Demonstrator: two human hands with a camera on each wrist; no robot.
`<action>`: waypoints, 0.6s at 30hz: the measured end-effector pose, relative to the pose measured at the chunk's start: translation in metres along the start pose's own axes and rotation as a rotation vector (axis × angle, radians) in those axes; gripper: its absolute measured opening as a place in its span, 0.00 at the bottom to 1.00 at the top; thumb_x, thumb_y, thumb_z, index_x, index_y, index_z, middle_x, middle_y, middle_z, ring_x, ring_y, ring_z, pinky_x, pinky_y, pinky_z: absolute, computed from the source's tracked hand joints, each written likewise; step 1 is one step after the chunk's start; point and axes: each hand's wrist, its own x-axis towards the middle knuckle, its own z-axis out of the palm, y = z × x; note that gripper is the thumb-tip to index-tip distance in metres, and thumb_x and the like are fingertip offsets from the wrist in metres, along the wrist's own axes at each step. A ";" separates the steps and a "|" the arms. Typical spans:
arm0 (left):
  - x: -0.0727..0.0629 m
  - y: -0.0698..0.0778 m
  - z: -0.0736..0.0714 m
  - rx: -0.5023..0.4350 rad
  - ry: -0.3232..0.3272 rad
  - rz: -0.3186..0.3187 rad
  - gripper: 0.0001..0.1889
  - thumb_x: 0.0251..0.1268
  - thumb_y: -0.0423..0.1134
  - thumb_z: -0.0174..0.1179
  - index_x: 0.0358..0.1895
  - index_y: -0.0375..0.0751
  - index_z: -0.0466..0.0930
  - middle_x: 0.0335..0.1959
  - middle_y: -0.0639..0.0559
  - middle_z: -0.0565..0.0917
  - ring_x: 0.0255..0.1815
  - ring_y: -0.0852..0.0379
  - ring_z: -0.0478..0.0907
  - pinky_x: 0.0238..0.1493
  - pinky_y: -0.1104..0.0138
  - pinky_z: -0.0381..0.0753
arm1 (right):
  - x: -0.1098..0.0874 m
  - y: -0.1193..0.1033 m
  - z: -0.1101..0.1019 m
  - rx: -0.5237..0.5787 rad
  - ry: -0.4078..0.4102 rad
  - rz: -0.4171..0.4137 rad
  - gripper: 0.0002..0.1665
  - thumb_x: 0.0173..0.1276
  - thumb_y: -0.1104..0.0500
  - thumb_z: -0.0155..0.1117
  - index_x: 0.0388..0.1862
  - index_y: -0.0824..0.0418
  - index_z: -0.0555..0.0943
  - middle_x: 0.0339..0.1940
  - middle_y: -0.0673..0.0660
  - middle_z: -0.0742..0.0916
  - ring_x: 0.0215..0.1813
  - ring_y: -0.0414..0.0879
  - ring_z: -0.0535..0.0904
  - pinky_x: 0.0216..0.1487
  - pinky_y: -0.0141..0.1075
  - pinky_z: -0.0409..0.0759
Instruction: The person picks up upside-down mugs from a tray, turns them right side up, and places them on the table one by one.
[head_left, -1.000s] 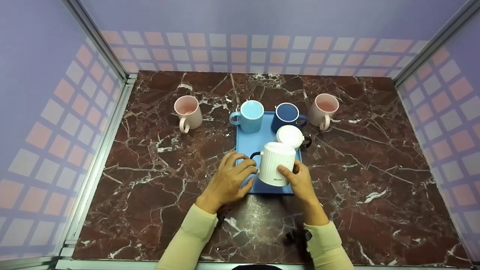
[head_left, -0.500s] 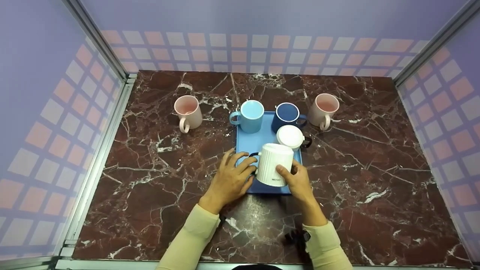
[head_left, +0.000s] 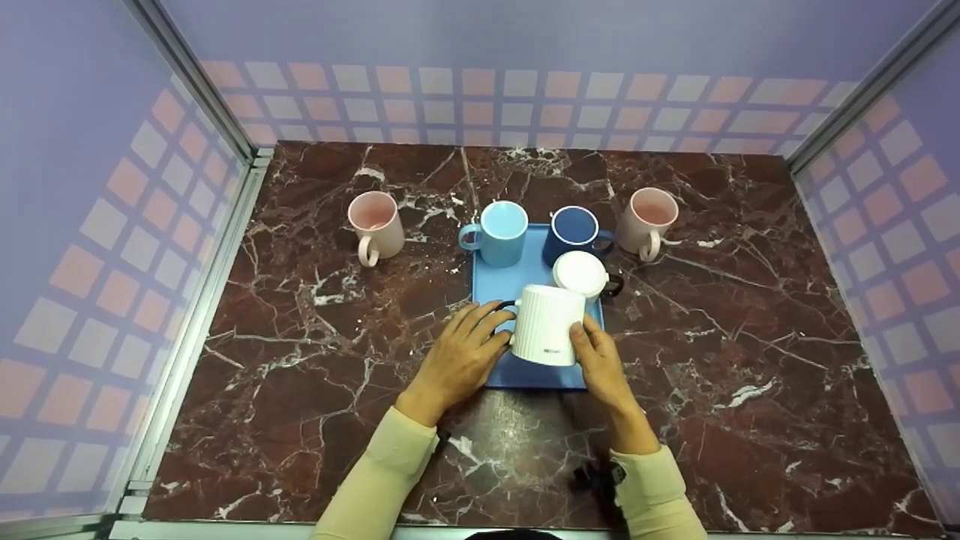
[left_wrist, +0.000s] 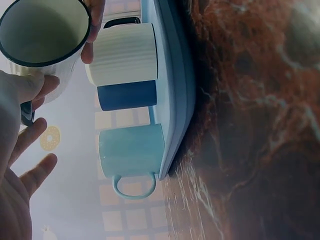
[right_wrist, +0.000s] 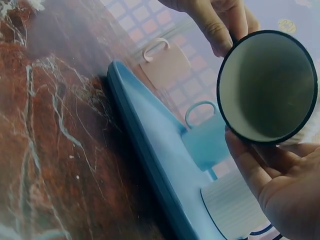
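Aloft: white ribbed mug [head_left: 547,326], tilted over the near end of the blue tray [head_left: 510,285]
Left hand [head_left: 456,360]: pinching its black handle [head_left: 507,304]
Right hand [head_left: 604,369]: gripping its body
Tray-top: light-blue mug [head_left: 502,238], dark-blue mug [head_left: 561,244], second white mug [head_left: 579,274]
Bench [head_left: 300,390]: pink mug [head_left: 388,234] left of tray, another pink mug [head_left: 637,229] right

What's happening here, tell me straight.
The person's left hand pinches the dark handle of a white mug, while the right hand grips its other side. They hold it tilted over the near part of a blue tray, its open mouth facing the wrist cameras. On the tray stand a light blue mug, a dark blue mug and another white mug. Two pink mugs stand off the tray, one on each side.
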 end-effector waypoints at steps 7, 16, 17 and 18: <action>-0.002 0.000 0.002 -0.034 -0.014 0.008 0.07 0.74 0.39 0.60 0.47 0.41 0.83 0.61 0.48 0.81 0.70 0.44 0.74 0.73 0.52 0.74 | -0.001 0.000 -0.001 0.040 -0.020 0.024 0.37 0.89 0.51 0.35 0.81 0.77 0.50 0.66 0.76 0.78 0.54 0.40 0.86 0.51 0.35 0.87; -0.002 0.000 0.003 -0.088 -0.009 -0.025 0.09 0.79 0.40 0.54 0.48 0.41 0.81 0.58 0.47 0.81 0.68 0.42 0.74 0.72 0.53 0.73 | -0.004 0.004 -0.003 0.091 -0.016 -0.011 0.34 0.87 0.59 0.41 0.85 0.65 0.48 0.63 0.63 0.84 0.49 0.46 0.89 0.46 0.38 0.89; -0.001 0.000 0.003 -0.094 -0.006 -0.028 0.09 0.80 0.41 0.54 0.48 0.41 0.81 0.58 0.46 0.81 0.67 0.42 0.74 0.72 0.53 0.74 | -0.004 0.004 -0.003 0.088 -0.021 -0.023 0.34 0.86 0.62 0.43 0.85 0.63 0.48 0.60 0.61 0.86 0.48 0.47 0.89 0.46 0.39 0.89; -0.001 0.000 0.003 -0.098 -0.003 -0.031 0.09 0.80 0.41 0.53 0.48 0.41 0.81 0.57 0.46 0.81 0.67 0.42 0.75 0.72 0.53 0.74 | -0.004 0.005 -0.003 0.082 -0.025 -0.032 0.36 0.85 0.65 0.44 0.86 0.61 0.48 0.57 0.60 0.87 0.48 0.47 0.90 0.45 0.39 0.90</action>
